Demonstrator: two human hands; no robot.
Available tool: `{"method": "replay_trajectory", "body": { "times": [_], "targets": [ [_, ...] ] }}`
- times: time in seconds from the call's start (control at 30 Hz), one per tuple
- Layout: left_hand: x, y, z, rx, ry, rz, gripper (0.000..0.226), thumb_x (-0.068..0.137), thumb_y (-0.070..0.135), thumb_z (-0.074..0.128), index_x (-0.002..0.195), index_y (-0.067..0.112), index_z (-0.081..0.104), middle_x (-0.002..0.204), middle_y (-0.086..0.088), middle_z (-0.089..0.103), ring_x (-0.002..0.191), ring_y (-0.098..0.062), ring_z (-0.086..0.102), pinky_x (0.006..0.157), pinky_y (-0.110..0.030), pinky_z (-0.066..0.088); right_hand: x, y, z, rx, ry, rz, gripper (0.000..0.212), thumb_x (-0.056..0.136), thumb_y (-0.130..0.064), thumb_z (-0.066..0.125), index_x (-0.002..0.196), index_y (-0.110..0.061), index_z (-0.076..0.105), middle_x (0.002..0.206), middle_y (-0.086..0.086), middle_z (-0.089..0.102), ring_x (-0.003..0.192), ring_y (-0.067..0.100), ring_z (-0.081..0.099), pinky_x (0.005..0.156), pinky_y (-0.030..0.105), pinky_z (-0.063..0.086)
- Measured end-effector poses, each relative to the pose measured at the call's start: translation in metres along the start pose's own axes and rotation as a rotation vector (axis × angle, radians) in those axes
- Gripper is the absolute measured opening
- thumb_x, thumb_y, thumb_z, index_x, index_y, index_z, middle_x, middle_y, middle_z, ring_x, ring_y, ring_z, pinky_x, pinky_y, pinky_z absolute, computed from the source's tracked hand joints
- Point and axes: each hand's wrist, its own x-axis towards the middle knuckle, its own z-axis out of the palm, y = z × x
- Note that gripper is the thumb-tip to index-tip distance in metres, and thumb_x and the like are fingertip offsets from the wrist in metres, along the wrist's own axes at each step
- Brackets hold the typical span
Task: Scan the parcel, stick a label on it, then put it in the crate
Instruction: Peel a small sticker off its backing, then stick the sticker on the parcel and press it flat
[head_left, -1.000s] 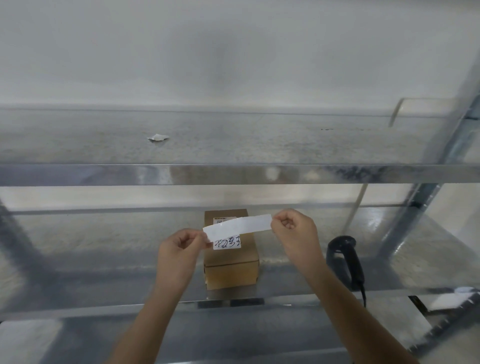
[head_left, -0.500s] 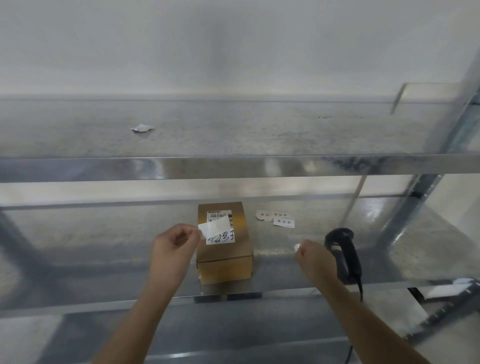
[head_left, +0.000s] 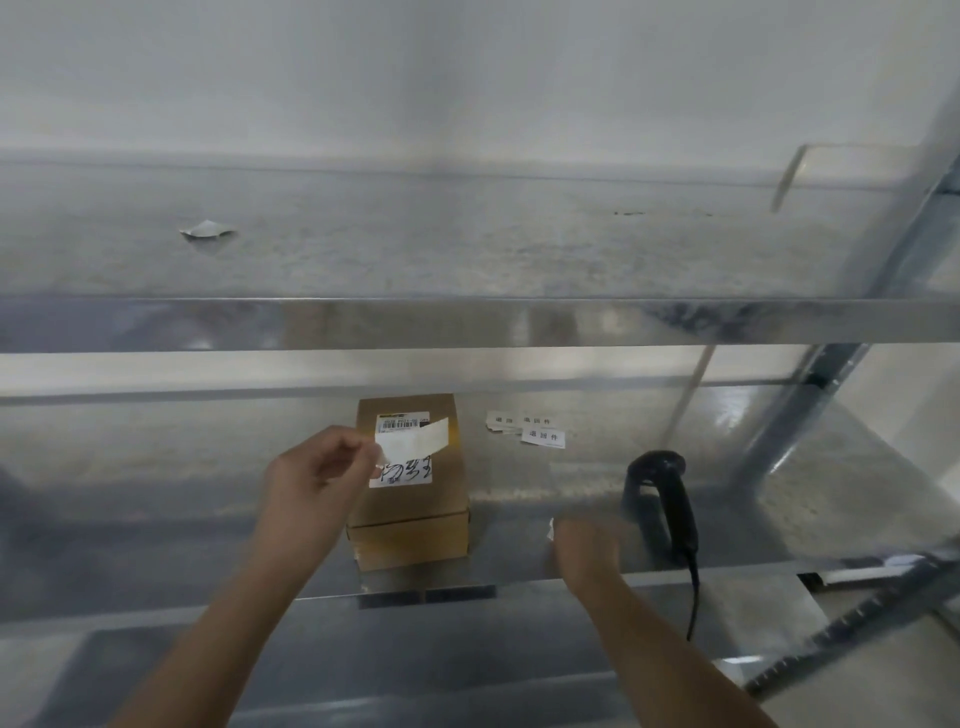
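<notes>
Seen from above and behind two bare forearms, at a metal shelf (head_left: 156, 467). Right hand (head_left: 587, 545) blurred by motion, low near the shelf's front edge; a white scrap (head_left: 550, 529) just at its knuckles, but grip impossible to make out. Left hand (head_left: 317, 478) pinching one end of a white label strip (head_left: 415, 441), held over the parcel (head_left: 410, 483) and covering part of its printed barcode sticker (head_left: 402, 422). Handwriting on a second sticker (head_left: 405, 472) illegible. Parcel, a brown cardboard box, standing on the shelf between the hands. Small printed labels (head_left: 527, 428) lying behind and right of it. Black handheld scanner (head_left: 662, 499) at right, cable dropping out of sight below. No crate visible.
</notes>
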Motion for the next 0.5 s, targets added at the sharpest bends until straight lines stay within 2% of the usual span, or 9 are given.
{"method": "replay_trajectory", "body": {
  "times": [0.17, 0.37, 0.43, 0.5],
  "targets": [
    [0.009, -0.005, 0.011, 0.015, -0.015, 0.019, 0.017, 0.084, 0.009, 0.063, 0.070, 0.017, 0.067, 0.070, 0.008, 0.071, 0.069, -0.002, 0.066, 0.059, -0.009, 0.047, 0.014, 0.004, -0.005, 0.065, 0.040, 0.030, 0.021, 0.091, -0.023, 0.051, 0.098, -0.013, 0.068, 0.091, 0.003, 0.069, 0.084, 0.016, 0.066, 0.078, 0.027, 0.055],
    [0.013, -0.005, 0.022, 0.013, -0.018, 0.018, 0.012, 0.084, 0.007, 0.063, 0.074, 0.013, 0.068, 0.075, 0.001, 0.072, 0.070, -0.008, 0.067, 0.057, -0.006, 0.045, 0.028, 0.013, -0.001, 0.206, 0.136, 0.010, 0.023, 0.093, -0.029, 0.051, 0.108, -0.015, 0.060, 0.102, 0.004, 0.067, 0.093, 0.019, 0.063, 0.080, 0.028, 0.052],
    [0.014, -0.008, 0.024, 0.041, -0.030, 0.023, 0.015, 0.084, 0.009, 0.063, 0.073, 0.019, 0.067, 0.075, 0.005, 0.072, 0.072, -0.006, 0.067, 0.059, -0.006, 0.045, 0.029, 0.010, -0.006, 0.233, 0.151, 0.001, 0.023, 0.093, -0.028, 0.049, 0.105, -0.013, 0.062, 0.103, 0.005, 0.064, 0.093, 0.020, 0.062, 0.078, 0.028, 0.049],
    [0.015, -0.010, 0.025, 0.097, -0.041, 0.063, 0.018, 0.084, 0.013, 0.063, 0.072, 0.026, 0.066, 0.074, 0.009, 0.072, 0.074, -0.003, 0.066, 0.060, -0.008, 0.046, 0.030, 0.002, -0.015, 0.298, 0.186, -0.004, 0.023, 0.093, -0.024, 0.046, 0.092, -0.012, 0.065, 0.097, 0.008, 0.062, 0.087, 0.021, 0.062, 0.075, 0.030, 0.049]
  ]
}}
